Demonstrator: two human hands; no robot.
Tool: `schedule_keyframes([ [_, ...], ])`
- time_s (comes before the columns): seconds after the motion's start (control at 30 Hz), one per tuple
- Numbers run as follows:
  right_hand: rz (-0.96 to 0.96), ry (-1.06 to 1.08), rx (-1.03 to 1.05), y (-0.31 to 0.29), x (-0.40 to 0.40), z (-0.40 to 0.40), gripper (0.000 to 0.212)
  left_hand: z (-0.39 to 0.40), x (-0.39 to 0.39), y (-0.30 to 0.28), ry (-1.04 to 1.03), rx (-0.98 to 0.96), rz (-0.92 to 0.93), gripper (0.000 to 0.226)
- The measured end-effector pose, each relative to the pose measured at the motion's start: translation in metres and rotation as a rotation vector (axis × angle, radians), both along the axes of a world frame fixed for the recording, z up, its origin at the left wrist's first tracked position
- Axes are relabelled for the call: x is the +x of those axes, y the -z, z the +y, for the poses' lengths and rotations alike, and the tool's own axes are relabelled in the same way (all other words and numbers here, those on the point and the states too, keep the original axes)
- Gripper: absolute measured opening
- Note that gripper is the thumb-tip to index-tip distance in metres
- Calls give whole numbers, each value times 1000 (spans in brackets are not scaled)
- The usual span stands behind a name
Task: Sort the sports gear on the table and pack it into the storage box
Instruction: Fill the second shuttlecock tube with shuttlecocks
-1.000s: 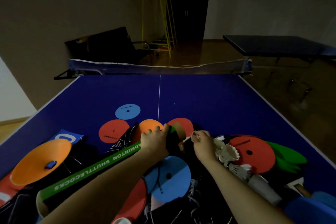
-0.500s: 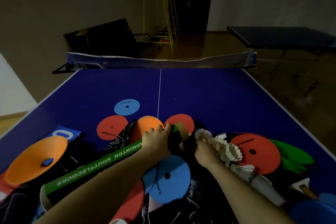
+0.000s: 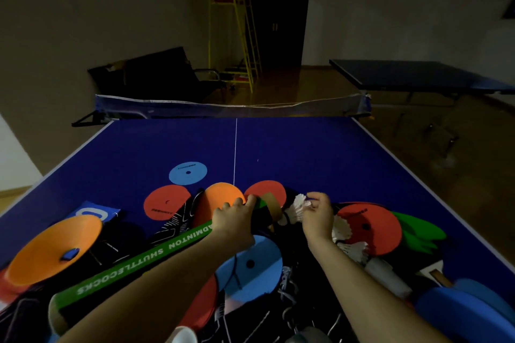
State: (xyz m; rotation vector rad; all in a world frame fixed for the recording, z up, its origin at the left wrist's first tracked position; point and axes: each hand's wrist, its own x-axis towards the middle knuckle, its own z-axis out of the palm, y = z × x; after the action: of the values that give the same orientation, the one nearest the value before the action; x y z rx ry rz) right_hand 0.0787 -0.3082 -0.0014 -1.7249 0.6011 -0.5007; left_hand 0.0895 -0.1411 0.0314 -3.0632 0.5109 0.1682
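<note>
**Entry: both hands at the tube mouth**

I see the left hand (image 3: 235, 221) wrapped round the far end of the green tube (image 3: 145, 259), fingers curled over its open brown rim. The tube is printed "BADMINTON SHUTTLECOCKS" and lies slantwise over the pile, its near end low at the left of the head view, its mouth pointing away toward the net (image 3: 231, 106).

The right hand (image 3: 317, 216) pinches a white shuttlecock (image 3: 299, 207), feathers toward the tube mouth, just beside it. I cannot tell whether the shuttlecock touches the rim. The two hands are apart, with the tube mouth between them.

More shuttlecocks (image 3: 349, 242) lie in a loose white cluster just right of the right wrist, partly on a red disc (image 3: 373, 228). Green markers (image 3: 418, 231) stick out from behind that disc.

On the blue desk (image 3: 320, 153):
- a blue disc (image 3: 188, 172), farthest out, alone;
- a second red disc (image 3: 165, 202) and a third (image 3: 266, 191), with an orange disc (image 3: 220, 198) between them, partly behind the left hand;
- a large orange cone (image 3: 55, 248) at the left;
- another blue disc (image 3: 250, 267) under the forearms.

Dark netting and cords are tangled under the arms; too dim to sort out. I find no storage box in this view.
</note>
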Motion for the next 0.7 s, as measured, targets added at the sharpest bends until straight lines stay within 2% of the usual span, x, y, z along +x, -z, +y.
schedule_keyframes([
  [0.17,-25,91,152,-3,-9,-4,27,3,-13,0,25,36,0,90],
  [0.37,54,-153,277,-8,-29,12,18,-16,-27,-2,69,50,37,91],
  [0.47,157,-204,335,-11,-41,17,46,-24,-30,-1,88,51,30,87],
  [0.53,186,-219,378,-20,-47,14,58,-26,-30,0,89,55,25,87],
  [0.7,161,-300,391,-33,-54,-7,53,-40,-31,-3,106,-15,15,86],
])
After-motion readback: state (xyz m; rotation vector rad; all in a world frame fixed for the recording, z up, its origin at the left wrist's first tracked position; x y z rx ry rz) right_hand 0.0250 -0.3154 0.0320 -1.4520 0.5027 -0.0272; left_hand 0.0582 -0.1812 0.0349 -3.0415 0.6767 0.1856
